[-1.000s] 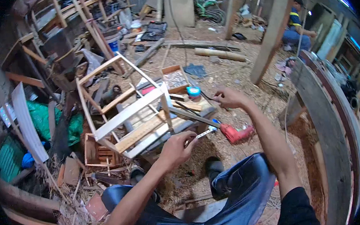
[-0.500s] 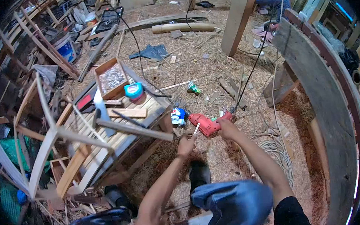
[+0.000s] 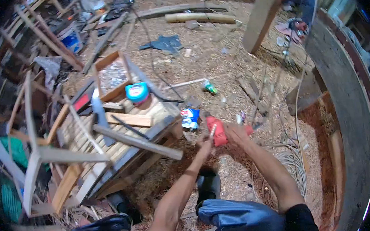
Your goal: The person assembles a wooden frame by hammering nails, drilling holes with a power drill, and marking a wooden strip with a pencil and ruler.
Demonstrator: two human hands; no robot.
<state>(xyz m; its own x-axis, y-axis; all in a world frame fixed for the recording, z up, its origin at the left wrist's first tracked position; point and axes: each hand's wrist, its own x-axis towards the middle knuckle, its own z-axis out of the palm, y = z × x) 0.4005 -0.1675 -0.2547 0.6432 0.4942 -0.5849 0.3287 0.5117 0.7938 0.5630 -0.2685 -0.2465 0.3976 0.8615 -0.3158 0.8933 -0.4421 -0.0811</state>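
Above the sawdust-covered ground, my right hand (image 3: 238, 135) is closed around a red power drill (image 3: 218, 131). My left hand (image 3: 205, 144) is beside the drill's left side, its fingers closed on a small pale stick (image 3: 213, 130). Motion blur hides the drill's tip and the exact contact of my left fingers with the tool. To the left stands a low slatted bench (image 3: 130, 140) with an open wooden box (image 3: 112, 77) of small metal pieces, a blue-lidded tub (image 3: 137, 92) and loose wood strips on it.
A wooden frame (image 3: 34, 155) stands at the left. A post (image 3: 264, 18) rises ahead, and a large curved board (image 3: 343, 115) runs down the right. Coiled cable (image 3: 293, 170) lies by my right arm. Another person (image 3: 300, 0) sits at the far right.
The view has shifted. The drill has turned so it points more upward in view, and my right hand has moved in closer to its body. My left hand still has the pale stick.
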